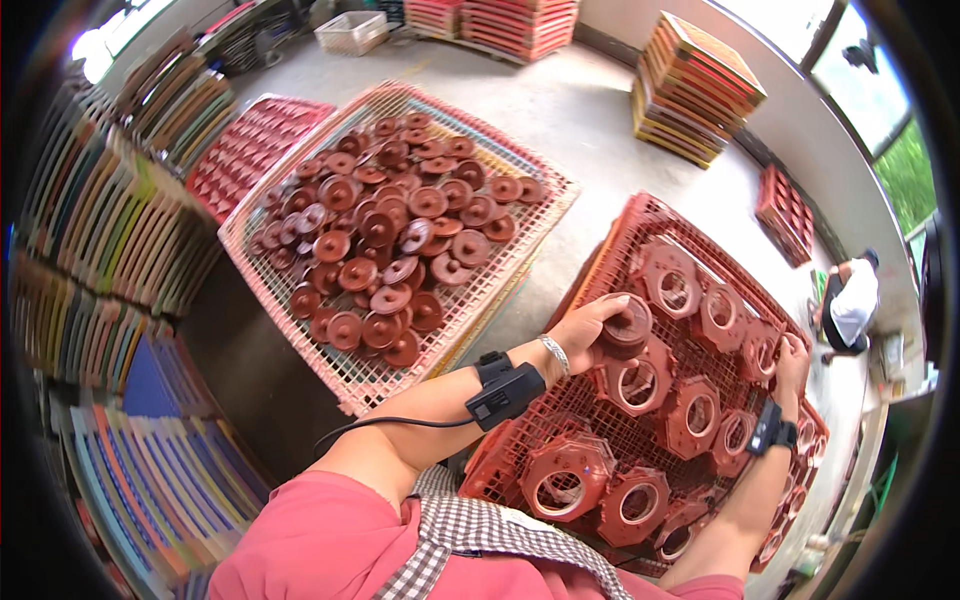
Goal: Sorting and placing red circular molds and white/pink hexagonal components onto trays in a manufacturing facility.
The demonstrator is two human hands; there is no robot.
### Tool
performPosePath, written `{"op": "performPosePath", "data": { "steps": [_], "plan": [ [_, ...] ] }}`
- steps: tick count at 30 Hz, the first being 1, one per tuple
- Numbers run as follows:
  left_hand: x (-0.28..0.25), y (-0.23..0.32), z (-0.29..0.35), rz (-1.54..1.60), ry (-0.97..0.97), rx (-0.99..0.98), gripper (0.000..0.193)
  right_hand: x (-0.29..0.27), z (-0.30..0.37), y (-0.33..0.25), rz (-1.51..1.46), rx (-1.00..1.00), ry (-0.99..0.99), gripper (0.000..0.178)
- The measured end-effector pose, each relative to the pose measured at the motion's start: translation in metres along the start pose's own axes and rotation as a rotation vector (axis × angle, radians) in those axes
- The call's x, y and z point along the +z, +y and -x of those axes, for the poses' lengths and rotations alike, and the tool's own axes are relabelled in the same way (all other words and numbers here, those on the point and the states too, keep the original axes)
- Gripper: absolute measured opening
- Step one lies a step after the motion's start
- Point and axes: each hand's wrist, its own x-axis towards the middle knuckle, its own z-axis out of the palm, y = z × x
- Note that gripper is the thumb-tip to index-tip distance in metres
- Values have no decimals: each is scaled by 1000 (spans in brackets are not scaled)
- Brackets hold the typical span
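Observation:
My left hand [583,334] is closed around a reddish-brown round lid [628,324], above octagonal brown pots with round openings. Just below that lid sits one such octagonal pot [637,376]. Farther right, the fingers of my right hand [791,369] are closed at the edge of another octagonal pot [752,352]; the exact grip is partly hidden. Several of these pots stand in rows on a red mesh tray [575,408]. To the left, a pile of knobbed brown lids [385,225] covers much of a pale pink mesh tray [300,345].
Racks of colourful stacked trays [110,220] line the left side. A red tray [250,150] lies behind the lid pile. Stacked red and yellow trays [695,90] stand at the back right, near a red crate [785,215]. Another person [850,305] is low down at the far right.

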Motion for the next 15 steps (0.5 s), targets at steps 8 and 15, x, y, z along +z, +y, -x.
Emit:
{"op": "performPosePath", "data": {
  "steps": [8, 15],
  "plan": [
    [-84, 88, 110, -18, 181, 286, 25, 122, 129, -325, -277, -278, -601, 16],
    [-176, 195, 232, -264, 613, 583, 25, 260, 227, -427, -226, -726, -719, 18]
  ]
}}
